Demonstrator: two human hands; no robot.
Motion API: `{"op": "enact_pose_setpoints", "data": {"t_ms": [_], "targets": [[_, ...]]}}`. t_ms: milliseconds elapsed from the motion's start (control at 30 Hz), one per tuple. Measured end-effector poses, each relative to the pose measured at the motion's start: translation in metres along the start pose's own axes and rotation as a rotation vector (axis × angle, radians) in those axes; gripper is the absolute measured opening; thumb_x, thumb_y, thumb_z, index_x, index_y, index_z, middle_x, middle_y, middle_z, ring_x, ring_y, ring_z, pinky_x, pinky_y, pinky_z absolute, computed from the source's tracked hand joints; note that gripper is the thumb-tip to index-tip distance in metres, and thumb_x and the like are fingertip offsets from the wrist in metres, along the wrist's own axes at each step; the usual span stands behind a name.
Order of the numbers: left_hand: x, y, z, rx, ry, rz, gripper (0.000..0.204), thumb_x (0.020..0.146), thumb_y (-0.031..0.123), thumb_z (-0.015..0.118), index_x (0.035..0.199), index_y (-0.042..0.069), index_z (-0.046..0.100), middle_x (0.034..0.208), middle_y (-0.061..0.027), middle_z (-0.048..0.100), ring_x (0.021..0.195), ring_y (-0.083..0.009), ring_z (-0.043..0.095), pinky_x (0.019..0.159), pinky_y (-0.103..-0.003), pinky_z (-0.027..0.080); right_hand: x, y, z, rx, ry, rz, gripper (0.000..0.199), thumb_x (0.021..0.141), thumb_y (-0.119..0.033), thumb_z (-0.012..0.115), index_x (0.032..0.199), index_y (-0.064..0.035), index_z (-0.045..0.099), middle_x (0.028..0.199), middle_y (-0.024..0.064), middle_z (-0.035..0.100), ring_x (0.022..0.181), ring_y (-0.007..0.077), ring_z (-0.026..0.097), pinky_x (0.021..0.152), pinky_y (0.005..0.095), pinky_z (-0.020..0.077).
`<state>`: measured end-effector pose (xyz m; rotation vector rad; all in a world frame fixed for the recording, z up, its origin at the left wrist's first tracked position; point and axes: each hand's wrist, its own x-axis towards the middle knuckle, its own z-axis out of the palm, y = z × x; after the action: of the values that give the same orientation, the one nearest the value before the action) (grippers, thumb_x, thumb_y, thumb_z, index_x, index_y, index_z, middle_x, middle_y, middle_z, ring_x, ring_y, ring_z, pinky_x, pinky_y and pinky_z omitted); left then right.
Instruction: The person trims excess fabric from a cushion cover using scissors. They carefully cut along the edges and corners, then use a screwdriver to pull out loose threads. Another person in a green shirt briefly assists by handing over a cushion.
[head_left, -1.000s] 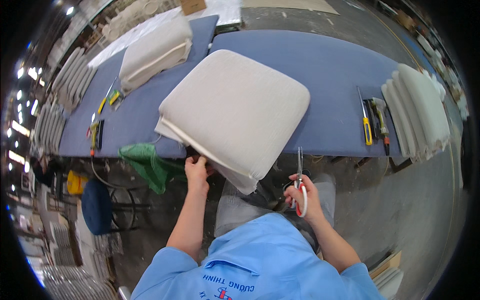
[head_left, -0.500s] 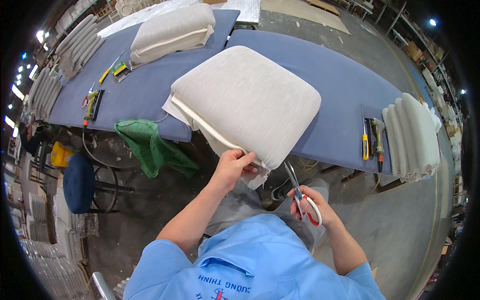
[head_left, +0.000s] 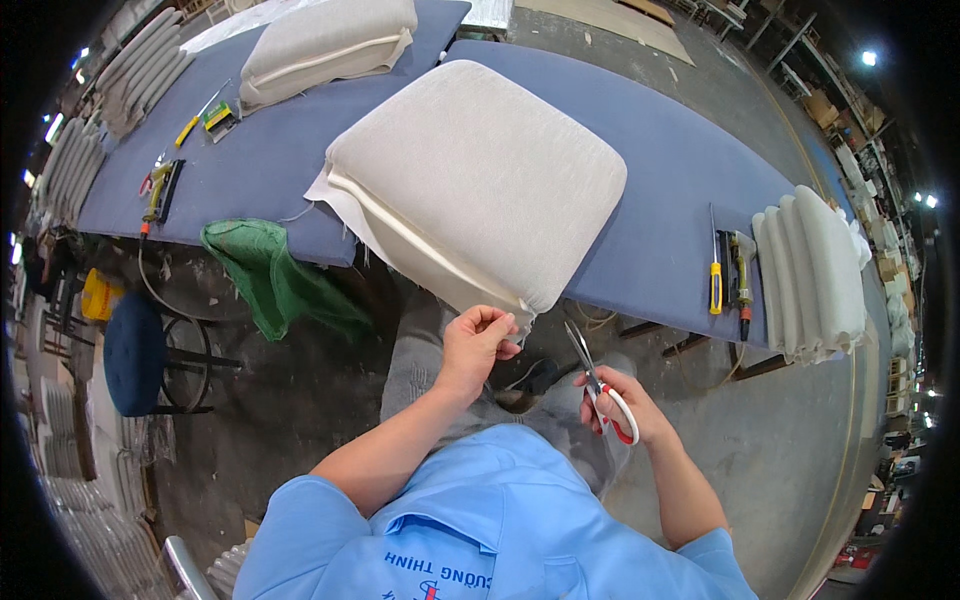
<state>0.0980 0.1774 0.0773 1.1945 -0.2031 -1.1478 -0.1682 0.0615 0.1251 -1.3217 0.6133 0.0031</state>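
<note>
A light grey upholstered seat cushion lies on the padded table, its near corner jutting past the table's front edge. Along its near-left side runs a pale piping cord, and below it hangs a loose fabric flap. At the near corner of that flap my left hand pinches the frayed fabric edge between thumb and fingers. My right hand grips scissors with red and white handles. Their blades point up and away, to the right of the cushion's corner and apart from the fabric.
Blue padded tables carry another cushion, staple guns, a yellow-handled screwdriver and a stack of grey cushions. A green cloth hangs off the front edge. A blue round stool stands at left.
The flap is drawn out more toward me, showing more of its width. My left hand has shifted slightly and its fingers are closer together. The scissors remain in my right hand; the view has shifted a little.
</note>
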Motion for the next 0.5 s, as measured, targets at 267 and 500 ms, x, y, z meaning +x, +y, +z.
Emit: {"op": "enact_pose_setpoints", "data": {"t_ms": [267,500], "targets": [[0.013,0.006,0.02,0.029,0.074,0.01,0.02,0.1,0.017,0.074,0.111,0.001,0.071,0.097,-0.008,0.075,0.072,-0.0143,0.071,0.068,-0.029,0.059,0.018,-0.017,-0.003,-0.097,-0.055,0.013,0.052,0.101,-0.046,0.071,0.132,-0.0051,0.059,0.087,0.0041,0.07,0.074,0.0109,0.064,0.066,0.0276,0.0523],[0.019,0.011,0.019,-0.016,0.043,-0.1,0.021,0.096,0.017,0.078,0.106,0.0,0.072,0.091,-0.0064,0.075,0.07,-0.014,0.071,0.064,-0.029,0.056,0.03,-0.022,-0.007,-0.12,-0.078,0.098,0.057,0.099,-0.051,0.072,0.13,-0.0048,0.061,0.085,0.0042,0.07,0.073,0.0112,0.065,0.065,0.0273,0.0524]]}}
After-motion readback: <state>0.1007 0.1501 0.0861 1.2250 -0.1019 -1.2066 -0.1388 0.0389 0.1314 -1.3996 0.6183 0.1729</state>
